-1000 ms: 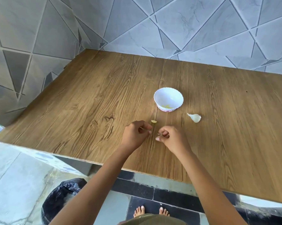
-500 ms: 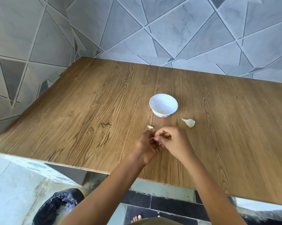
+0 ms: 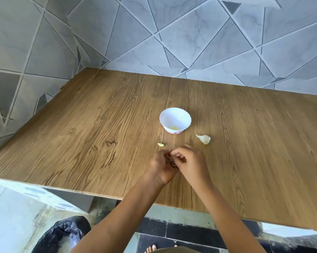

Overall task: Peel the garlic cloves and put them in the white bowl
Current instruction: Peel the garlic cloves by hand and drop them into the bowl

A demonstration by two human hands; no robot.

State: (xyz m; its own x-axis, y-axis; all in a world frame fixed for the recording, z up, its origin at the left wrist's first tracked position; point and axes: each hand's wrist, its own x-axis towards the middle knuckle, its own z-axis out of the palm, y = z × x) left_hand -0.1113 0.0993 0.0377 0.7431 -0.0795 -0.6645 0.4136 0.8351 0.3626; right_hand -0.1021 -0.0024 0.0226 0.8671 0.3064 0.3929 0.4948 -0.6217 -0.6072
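Wooden surface (image 3: 81,134), walls at its back and left edges. Left hand (image 3: 162,167) and right hand (image 3: 190,161) meet near the middle of the front edge, fingers curled, tips together. Blur hides whether they grasp anything. White bowl (image 3: 188,123) mid-surface, yellowish bits inside. Unpeeled garlic clove (image 3: 204,139) front-right of the bowl. Small pale piece (image 3: 160,144) just beyond the left hand. Risk, my judgement: a careless wrist sweep flicks that piece off the front edge.
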